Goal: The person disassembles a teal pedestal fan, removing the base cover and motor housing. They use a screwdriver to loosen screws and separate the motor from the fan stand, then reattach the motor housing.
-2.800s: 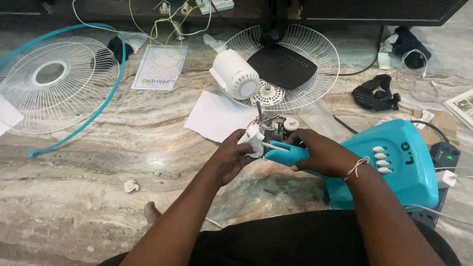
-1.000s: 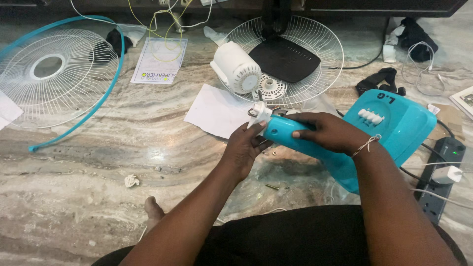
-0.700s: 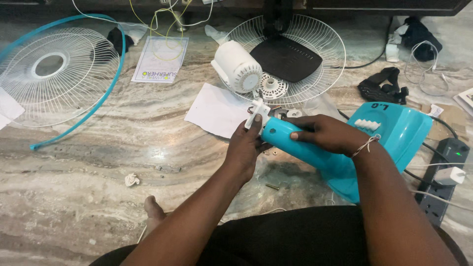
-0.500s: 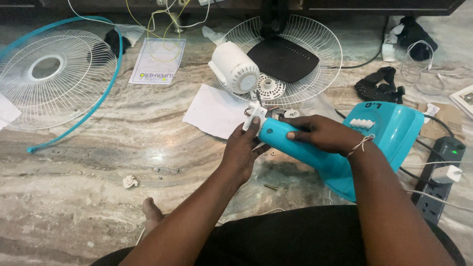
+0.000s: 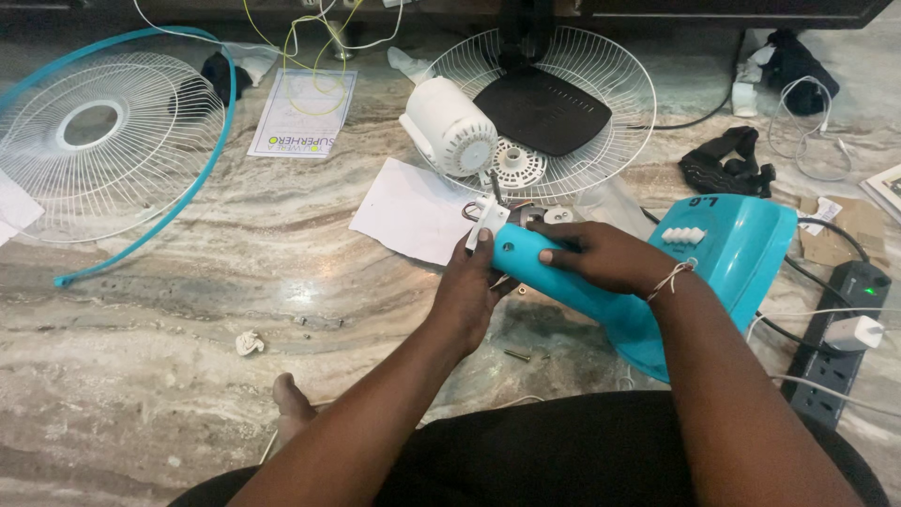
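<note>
In the head view we sit on the stone floor [image 5: 188, 376] with a fan in pieces all around us. Our right hand [image 5: 601, 258] is wrapped around the blue neck [image 5: 563, 277] of the fan stand, holding it tight so it lies slanted across our lap. The wide blue base [image 5: 741, 249] of the stand is just behind that hand, with white buttons on top. Our left hand [image 5: 469, 286] is at the top end of the neck. Its grip is narrow, with the thumb pressed on a small white part [image 5: 488, 218] where thin wires stick out. The fan looks far from whole, we think. The white motor [image 5: 450, 127] lies apart on a white wire guard [image 5: 601, 103], next to a black cover [image 5: 544, 111]. The other guard with the blue ring [image 5: 103, 141] lies well apart on the left. A white sheet of paper [image 5: 413, 208] lies just beside the neck end, and a small booklet [image 5: 305, 113] lies further back. A few tiny screws [image 5: 516, 355] lie loose on the floor near our left arm. A black power strip [image 5: 835, 347] with a white plug sits on the right. So the stand is in our hands, and the motor and both guards are off it.
</note>
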